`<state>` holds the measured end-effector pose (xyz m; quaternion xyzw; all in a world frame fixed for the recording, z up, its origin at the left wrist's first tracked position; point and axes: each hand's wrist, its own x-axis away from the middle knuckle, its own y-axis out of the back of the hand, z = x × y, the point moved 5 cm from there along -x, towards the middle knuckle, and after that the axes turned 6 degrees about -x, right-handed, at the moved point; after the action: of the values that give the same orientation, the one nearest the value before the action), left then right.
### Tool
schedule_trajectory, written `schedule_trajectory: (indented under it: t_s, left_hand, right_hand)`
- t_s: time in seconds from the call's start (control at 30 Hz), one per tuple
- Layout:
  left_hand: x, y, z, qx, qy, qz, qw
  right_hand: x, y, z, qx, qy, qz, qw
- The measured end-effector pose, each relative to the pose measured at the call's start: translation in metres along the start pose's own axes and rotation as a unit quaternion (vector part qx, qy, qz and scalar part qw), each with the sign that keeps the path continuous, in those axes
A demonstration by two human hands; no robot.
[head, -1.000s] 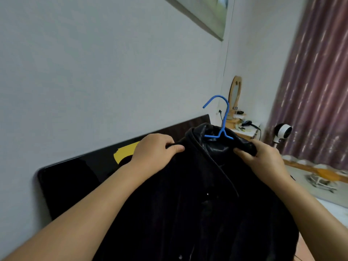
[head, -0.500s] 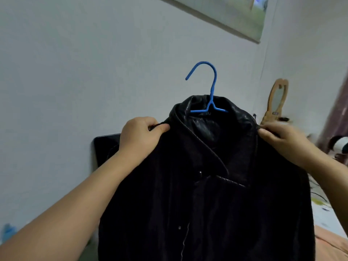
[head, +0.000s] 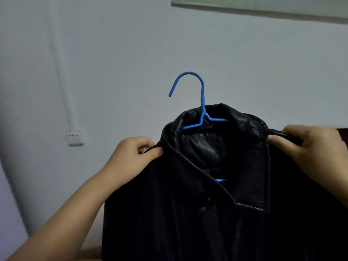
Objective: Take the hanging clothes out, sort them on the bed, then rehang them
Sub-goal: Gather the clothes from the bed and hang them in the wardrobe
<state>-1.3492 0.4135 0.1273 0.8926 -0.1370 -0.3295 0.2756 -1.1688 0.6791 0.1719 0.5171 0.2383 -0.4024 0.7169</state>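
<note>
One black jacket [head: 216,204], one blue hanger [head: 202,102] and two bare hands fill the middle of the view, in front of one pale wall [head: 113,53].

The jacket is the largest thing: dark, with a glossy, leather-like collar turned up around the neck opening, a pointed lapel folded down on the right, and a dark button just below the collar. It is held up in the air, near the camera, hanging from the hanger, whose hook stands upright above the collar with its open end pointing left; a short piece of the blue bar shows lower down inside the neck opening.

The left hand [head: 131,157] grips the left shoulder, its fingers [head: 148,147] curled and pinching the dark fabric. The right hand [head: 308,146] holds the right shoulder in the same way, fingers closed on the seam.

On the far wall, one white socket [head: 75,138] sits to the left, with a white conduit running up from it, and one picture frame's lower edge [head: 263,8] crosses the top right.

Against half a second ago, the jacket faces the camera more squarely, the mirror at the right is gone from view, and the socket has appeared.
</note>
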Motion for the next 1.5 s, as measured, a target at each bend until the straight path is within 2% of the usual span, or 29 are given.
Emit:
schedule_trajectory:
  t_s: [0.17, 0.33, 0.43, 0.57, 0.7, 0.77, 0.87, 0.93, 1.0, 1.13, 1.2, 1.23, 1.37, 1.5]
  left_hand:
    - [0.07, 0.088, 0.039, -0.032, 0.021, -0.023, 0.999]
    - [0.133, 0.165, 0.06, -0.001, 0.047, -0.077, 0.996]
    - [0.158, 0.194, 0.066, -0.057, 0.056, -0.085, 0.993]
    - [0.182, 0.24, 0.097, -0.136, 0.124, -0.154, 0.971]
    - [0.196, 0.288, 0.134, -0.162, 0.195, -0.22, 0.942]
    - [0.2, 0.31, 0.153, -0.182, 0.218, -0.232, 0.93]
    - [0.201, 0.34, 0.181, -0.212, 0.241, -0.246, 0.914]
    - [0.201, 0.359, 0.198, -0.235, 0.252, -0.256, 0.903]
    - [0.201, 0.376, 0.214, -0.249, 0.27, -0.269, 0.89]
    - [0.209, 0.407, 0.24, -0.264, 0.326, -0.303, 0.856]
    - [0.22, 0.423, 0.248, -0.276, 0.352, -0.323, 0.834]
    - [0.228, 0.43, 0.251, -0.279, 0.368, -0.332, 0.822]
    - [0.267, 0.453, 0.261, -0.303, 0.432, -0.358, 0.77]
    - [0.316, 0.48, 0.263, -0.367, 0.487, -0.382, 0.694]
  right_hand:
    - [0.028, -0.032, 0.089, -0.062, 0.053, 0.016, 0.997]
    - [0.054, -0.075, 0.169, -0.117, 0.076, 0.072, 0.988]
    - [0.07, -0.1, 0.219, -0.146, 0.091, 0.113, 0.979]
    - [0.081, -0.138, 0.277, -0.2, 0.108, 0.169, 0.959]
    - [0.081, -0.19, 0.329, -0.248, 0.152, 0.26, 0.921]
    - [0.078, -0.218, 0.356, -0.262, 0.192, 0.329, 0.887]
    - [0.072, -0.255, 0.393, -0.326, 0.228, 0.455, 0.796]
    - [0.069, -0.279, 0.415, -0.38, 0.226, 0.531, 0.723]
    - [0.068, -0.302, 0.435, -0.442, 0.206, 0.599, 0.635]
    - [0.074, -0.338, 0.481, -0.545, 0.145, 0.688, 0.457]
    - [0.081, -0.351, 0.507, -0.556, 0.14, 0.715, 0.4]
    - [0.085, -0.358, 0.521, -0.556, 0.139, 0.725, 0.382]
    - [0.102, -0.372, 0.573, -0.559, 0.138, 0.736, 0.356]
    - [0.122, -0.385, 0.619, -0.568, 0.127, 0.73, 0.359]
